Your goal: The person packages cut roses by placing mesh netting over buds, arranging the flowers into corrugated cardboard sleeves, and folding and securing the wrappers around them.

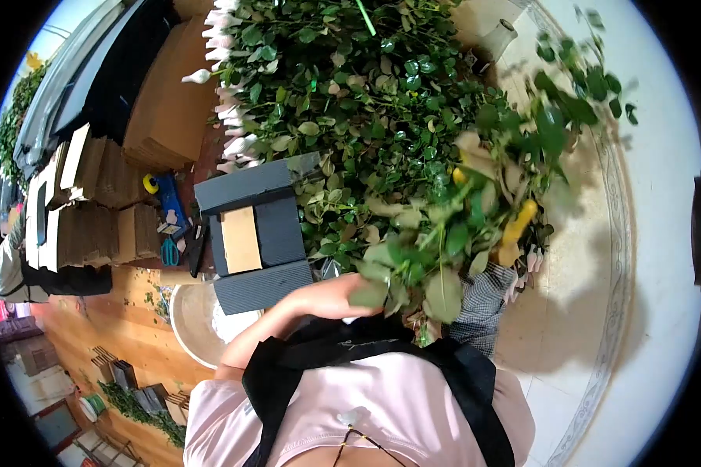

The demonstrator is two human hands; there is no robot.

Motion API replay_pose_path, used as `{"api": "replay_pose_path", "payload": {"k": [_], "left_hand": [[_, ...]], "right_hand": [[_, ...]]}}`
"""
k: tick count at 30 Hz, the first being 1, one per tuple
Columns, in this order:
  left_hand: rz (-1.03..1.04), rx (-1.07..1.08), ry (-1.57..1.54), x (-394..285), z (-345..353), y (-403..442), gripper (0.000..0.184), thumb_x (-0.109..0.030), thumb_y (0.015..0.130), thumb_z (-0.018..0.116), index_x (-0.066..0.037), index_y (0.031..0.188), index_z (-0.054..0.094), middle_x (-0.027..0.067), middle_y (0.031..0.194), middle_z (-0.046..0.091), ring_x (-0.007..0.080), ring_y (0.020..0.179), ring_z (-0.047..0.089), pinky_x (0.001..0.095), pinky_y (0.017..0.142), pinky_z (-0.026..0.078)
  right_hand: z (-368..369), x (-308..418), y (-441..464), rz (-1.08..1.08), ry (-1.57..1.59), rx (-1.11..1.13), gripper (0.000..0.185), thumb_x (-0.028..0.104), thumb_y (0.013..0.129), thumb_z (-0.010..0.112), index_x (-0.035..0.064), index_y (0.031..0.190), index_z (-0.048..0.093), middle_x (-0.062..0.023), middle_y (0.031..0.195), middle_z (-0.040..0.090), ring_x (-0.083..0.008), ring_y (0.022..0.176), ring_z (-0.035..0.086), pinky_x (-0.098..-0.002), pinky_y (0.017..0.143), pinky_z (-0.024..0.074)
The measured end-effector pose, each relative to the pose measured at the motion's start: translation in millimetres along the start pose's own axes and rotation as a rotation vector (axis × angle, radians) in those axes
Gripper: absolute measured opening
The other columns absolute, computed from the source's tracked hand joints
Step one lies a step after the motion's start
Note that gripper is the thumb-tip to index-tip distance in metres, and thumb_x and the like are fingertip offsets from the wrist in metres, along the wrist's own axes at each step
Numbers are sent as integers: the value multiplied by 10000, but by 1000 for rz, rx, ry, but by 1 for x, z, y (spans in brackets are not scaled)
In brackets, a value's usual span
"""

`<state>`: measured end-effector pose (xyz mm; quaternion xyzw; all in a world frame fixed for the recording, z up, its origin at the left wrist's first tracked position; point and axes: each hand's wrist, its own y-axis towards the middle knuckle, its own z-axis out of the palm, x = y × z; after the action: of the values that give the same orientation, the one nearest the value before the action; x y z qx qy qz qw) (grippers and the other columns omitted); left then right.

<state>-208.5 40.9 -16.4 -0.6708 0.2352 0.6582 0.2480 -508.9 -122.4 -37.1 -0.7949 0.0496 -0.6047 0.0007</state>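
Observation:
My left hand [339, 298] reaches in from a bare forearm, low in front of my chest. Leaves cover its fingers, so its grip does not show. My right hand [520, 221], in a yellow glove with a checked sleeve [479, 307], is closed around leafy stems [475, 226], partly hidden by foliage. These stems are blurred and stretch from my chest up to the right. Behind them lies a big pile of leafy stems [366, 132], with white netted flower heads [237, 145] along its left side.
Left of the pile sits a dark corrugated cardboard piece [276, 226] with a tan strip. Blue scissors [170, 251], a tape roll [150, 183] and stacked cardboard [93, 233] are beyond it. A white tub [195, 327] stands below. Another person's sleeve [8, 265] shows far left.

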Motion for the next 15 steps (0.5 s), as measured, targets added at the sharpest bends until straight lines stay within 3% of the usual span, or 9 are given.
{"api": "replay_pose_path", "payload": {"k": [1, 2, 4, 6, 8, 11, 12, 15], "left_hand": [[-86, -5, 87, 2, -2, -12, 410, -383, 893, 607, 22, 961, 610, 181, 805, 653, 309, 790, 654, 408, 760, 512], [-213, 181, 111, -28, -20, -19, 310, -243, 859, 618, -17, 1070, 601, 126, 922, 632, 213, 825, 577, 360, 771, 491], [-382, 263, 124, -7, -34, -43, 338, -268, 838, 632, -17, 1062, 594, 108, 892, 635, 180, 793, 549, 349, 737, 490], [-289, 67, -158, -22, -47, -71, 309, -285, 879, 622, -6, 1013, 619, 78, 870, 644, 148, 796, 550, 335, 714, 482], [-299, 95, -196, -9, -69, -95, 283, -278, 900, 610, -8, 975, 648, 80, 887, 666, 154, 820, 581, 328, 738, 490], [-301, 69, -17, -17, -82, -119, 301, -288, 904, 604, -4, 981, 668, 95, 922, 692, 203, 866, 633, 336, 793, 497], [-312, 18, 44, 20, -78, -135, 317, -306, 897, 613, -5, 980, 664, 105, 942, 694, 207, 885, 634, 345, 818, 498], [-461, 140, 132, 6, -84, -149, 335, -330, 897, 602, -3, 954, 647, 103, 804, 652, 182, 772, 614, 343, 724, 490]], "right_hand": [[5, 2, -1, -14, -30, -3, 549, 195, 911, 562, 105, 1441, 450, -152, 1397, 543, -238, 1211, 570, -343, 1002, 478], [9, 4, -3, -27, -58, -9, 549, 183, 907, 561, 108, 1440, 451, -152, 1397, 543, -239, 1214, 568, -343, 1005, 476], [22, 9, -6, -58, -108, -4, 551, 160, 900, 559, 115, 1439, 454, -150, 1399, 544, -241, 1220, 566, -344, 1010, 474], [33, 13, -8, -90, -157, 1, 555, 137, 893, 558, 122, 1438, 457, -149, 1400, 544, -242, 1226, 563, -344, 1015, 471], [49, 16, -10, -133, -221, 4, 560, 114, 885, 556, 128, 1437, 459, -147, 1402, 544, -244, 1231, 561, -345, 1020, 468], [71, 18, -17, -186, -302, 23, 571, 80, 874, 554, 138, 1436, 463, -145, 1404, 545, -246, 1240, 557, -346, 1027, 464], [77, 18, -21, -198, -326, 28, 576, 68, 871, 553, 142, 1435, 465, -144, 1404, 545, -247, 1243, 556, -346, 1030, 463], [87, 22, -30, -223, -388, 23, 591, 34, 860, 551, 152, 1434, 469, -142, 1406, 545, -250, 1252, 552, -347, 1038, 459]]}}
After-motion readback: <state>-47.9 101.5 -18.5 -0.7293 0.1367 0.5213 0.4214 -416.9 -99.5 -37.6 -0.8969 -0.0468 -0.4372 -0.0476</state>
